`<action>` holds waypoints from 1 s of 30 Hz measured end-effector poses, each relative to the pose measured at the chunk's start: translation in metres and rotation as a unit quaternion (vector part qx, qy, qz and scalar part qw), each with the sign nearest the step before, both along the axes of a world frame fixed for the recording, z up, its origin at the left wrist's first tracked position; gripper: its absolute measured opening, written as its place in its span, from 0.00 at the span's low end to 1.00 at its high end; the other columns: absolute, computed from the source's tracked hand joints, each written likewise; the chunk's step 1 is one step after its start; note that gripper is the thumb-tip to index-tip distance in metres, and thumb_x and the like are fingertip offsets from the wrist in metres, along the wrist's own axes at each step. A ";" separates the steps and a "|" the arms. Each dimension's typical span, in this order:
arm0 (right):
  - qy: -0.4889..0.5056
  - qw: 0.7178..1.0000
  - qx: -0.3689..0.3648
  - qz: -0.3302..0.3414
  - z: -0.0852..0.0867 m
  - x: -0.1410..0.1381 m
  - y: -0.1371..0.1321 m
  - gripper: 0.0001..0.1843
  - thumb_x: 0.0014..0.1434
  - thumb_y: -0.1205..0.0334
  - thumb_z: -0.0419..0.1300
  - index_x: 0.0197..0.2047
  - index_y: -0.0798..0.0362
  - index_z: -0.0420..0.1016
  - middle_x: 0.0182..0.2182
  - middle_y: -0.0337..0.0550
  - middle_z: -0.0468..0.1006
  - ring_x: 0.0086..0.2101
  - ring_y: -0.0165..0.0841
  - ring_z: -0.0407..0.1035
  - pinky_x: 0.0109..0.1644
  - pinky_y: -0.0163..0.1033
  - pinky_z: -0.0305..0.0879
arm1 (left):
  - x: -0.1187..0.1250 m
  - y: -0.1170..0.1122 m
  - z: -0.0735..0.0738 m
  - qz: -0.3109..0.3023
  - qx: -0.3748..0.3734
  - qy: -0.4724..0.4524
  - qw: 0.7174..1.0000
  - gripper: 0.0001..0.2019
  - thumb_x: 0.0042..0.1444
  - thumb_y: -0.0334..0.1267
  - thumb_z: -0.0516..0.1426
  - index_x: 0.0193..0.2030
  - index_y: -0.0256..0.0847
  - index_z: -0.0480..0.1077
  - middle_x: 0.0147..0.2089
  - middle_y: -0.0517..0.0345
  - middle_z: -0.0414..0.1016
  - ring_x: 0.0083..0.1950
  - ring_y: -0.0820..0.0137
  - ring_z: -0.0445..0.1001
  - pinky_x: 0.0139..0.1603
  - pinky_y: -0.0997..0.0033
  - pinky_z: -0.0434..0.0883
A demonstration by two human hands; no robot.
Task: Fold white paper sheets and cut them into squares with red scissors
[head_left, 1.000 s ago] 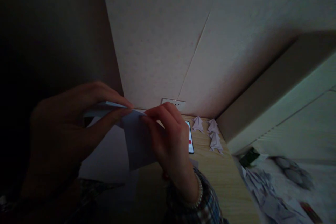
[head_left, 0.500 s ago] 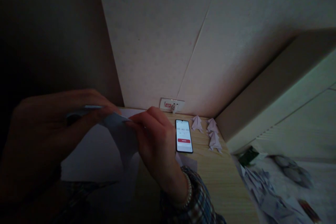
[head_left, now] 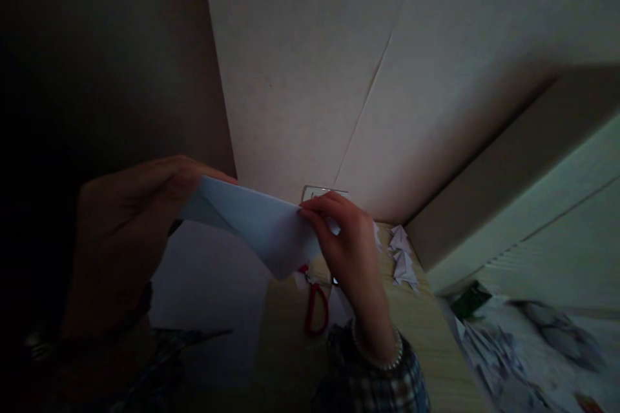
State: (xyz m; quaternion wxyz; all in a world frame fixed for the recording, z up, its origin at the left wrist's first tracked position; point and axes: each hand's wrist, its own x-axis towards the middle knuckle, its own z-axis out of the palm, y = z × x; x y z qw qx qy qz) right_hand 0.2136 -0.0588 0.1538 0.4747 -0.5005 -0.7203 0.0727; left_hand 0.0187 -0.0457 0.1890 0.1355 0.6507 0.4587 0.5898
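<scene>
Stretching the pale paper (head_left: pixel 261 219) between my two hands, I have it raised above the table (head_left: pixel 421 342), with its upper edge running from one hand to the other. My left hand (head_left: pixel 138 213) is curled over the near-left end, thumb and fingers brought together on it, though the gloom there hides exactly where each fingertip lies. My right hand (head_left: pixel 346 239) is pinched closed at the upper right of the edge, thumb against finger, the rest of the fingers loosely bent. A slanting line crosses the paper just beside my left hand; I cannot tell whether it is a crease or an overlapping layer. To do this well, I judge that both pinches should pull evenly and lightly, so that the edge is straight and the hanging corner does not buckle. Below and left of my right hand lie red-handled scissors (head_left: pixel 310 313); to its right sit folded paper figures (head_left: pixel 403 269); under my left hand a larger white sheet (head_left: pixel 208 284) is spread out.
</scene>
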 end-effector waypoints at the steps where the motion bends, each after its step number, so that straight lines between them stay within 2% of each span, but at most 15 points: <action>1: 0.003 1.000 -0.001 -0.012 0.002 0.005 -0.001 0.10 0.63 0.70 0.58 0.32 0.52 0.79 0.30 0.39 0.78 0.33 0.32 0.72 0.37 0.35 0.65 | 0.001 0.002 -0.001 0.011 0.003 0.000 1.000 0.13 0.58 0.34 0.56 0.27 0.43 0.80 0.25 0.63 0.79 0.25 0.74 0.74 0.22 0.76 0.64; 5: 0.038 0.997 0.026 -0.066 0.005 0.018 -0.005 0.10 0.61 0.70 0.59 0.31 0.51 0.79 0.28 0.38 0.78 0.29 0.31 0.72 0.33 0.35 0.66 | 0.000 0.007 -0.005 0.088 0.084 -0.045 0.992 0.07 0.55 0.29 0.61 0.39 0.41 0.79 0.39 0.62 0.82 0.41 0.73 0.78 0.43 0.77 0.72; 7: 0.054 0.994 0.054 -0.082 0.007 0.017 -0.007 0.09 0.62 0.70 0.59 0.33 0.51 0.80 0.29 0.38 0.79 0.29 0.30 0.72 0.32 0.34 0.66 | 0.002 0.009 -0.007 0.079 0.096 -0.076 0.989 0.06 0.54 0.28 0.62 0.39 0.39 0.78 0.38 0.61 0.82 0.40 0.74 0.78 0.43 0.78 0.73; 9: 0.056 0.991 0.089 -0.083 0.008 0.013 -0.011 0.09 0.62 0.70 0.59 0.36 0.52 0.81 0.32 0.40 0.80 0.32 0.31 0.73 0.34 0.34 0.68 | 0.006 0.010 -0.010 0.020 0.048 -0.099 0.994 0.05 0.58 0.31 0.60 0.39 0.40 0.77 0.37 0.61 0.81 0.36 0.76 0.78 0.39 0.80 0.74; 10: 0.050 0.991 0.102 -0.076 0.009 0.010 -0.012 0.09 0.63 0.70 0.59 0.37 0.52 0.81 0.34 0.41 0.80 0.34 0.31 0.74 0.36 0.35 0.69 | 0.009 0.011 -0.012 -0.032 0.012 -0.108 0.994 0.05 0.60 0.35 0.59 0.41 0.41 0.77 0.37 0.61 0.82 0.36 0.75 0.79 0.37 0.80 0.74; 13: 0.027 0.994 0.100 -0.039 0.010 0.001 -0.016 0.10 0.64 0.70 0.58 0.42 0.52 0.81 0.41 0.45 0.81 0.40 0.34 0.75 0.42 0.38 0.72 | 0.019 0.012 -0.018 -0.202 -0.083 -0.118 0.969 0.15 0.61 0.48 0.57 0.48 0.42 0.74 0.45 0.54 0.82 0.43 0.68 0.81 0.38 0.74 0.78; 15: 0.013 0.997 0.069 -0.011 0.009 -0.004 -0.016 0.12 0.64 0.70 0.58 0.47 0.51 0.80 0.45 0.46 0.80 0.44 0.36 0.75 0.45 0.40 0.74 | 0.025 0.011 -0.021 -0.251 -0.119 -0.125 0.953 0.18 0.60 0.51 0.58 0.52 0.43 0.73 0.50 0.51 0.81 0.49 0.63 0.80 0.40 0.70 0.79; 20: -0.013 0.999 0.015 0.040 0.003 -0.010 -0.013 0.19 0.63 0.69 0.59 0.57 0.50 0.73 0.56 0.50 0.74 0.53 0.41 0.72 0.52 0.45 0.74 | 0.031 0.011 -0.022 -0.242 -0.175 -0.138 0.944 0.23 0.53 0.48 0.64 0.54 0.45 0.71 0.57 0.51 0.77 0.53 0.57 0.78 0.43 0.65 0.80; 25: -0.048 0.995 -0.025 0.084 0.000 -0.007 -0.011 0.22 0.64 0.69 0.58 0.61 0.49 0.69 0.63 0.50 0.67 0.58 0.42 0.67 0.58 0.49 0.70 | 0.026 0.021 -0.024 -0.197 -0.190 -0.110 0.955 0.21 0.48 0.40 0.65 0.50 0.42 0.73 0.53 0.51 0.79 0.47 0.60 0.80 0.43 0.64 0.79; 27: -0.048 0.996 -0.022 0.077 0.000 -0.002 -0.010 0.21 0.64 0.68 0.58 0.60 0.48 0.69 0.63 0.49 0.67 0.58 0.42 0.67 0.60 0.50 0.68 | 0.023 0.026 -0.024 -0.190 -0.193 -0.089 0.958 0.17 0.49 0.38 0.64 0.47 0.41 0.74 0.50 0.52 0.80 0.44 0.62 0.80 0.42 0.65 0.79; 30: 0.003 1.000 0.000 0.003 0.000 0.011 -0.006 0.22 0.62 0.66 0.60 0.59 0.47 0.69 0.60 0.49 0.69 0.57 0.43 0.67 0.58 0.52 0.70 | 0.018 0.030 -0.023 -0.190 -0.198 -0.073 0.959 0.13 0.48 0.37 0.63 0.42 0.41 0.75 0.42 0.54 0.82 0.39 0.65 0.80 0.39 0.68 0.77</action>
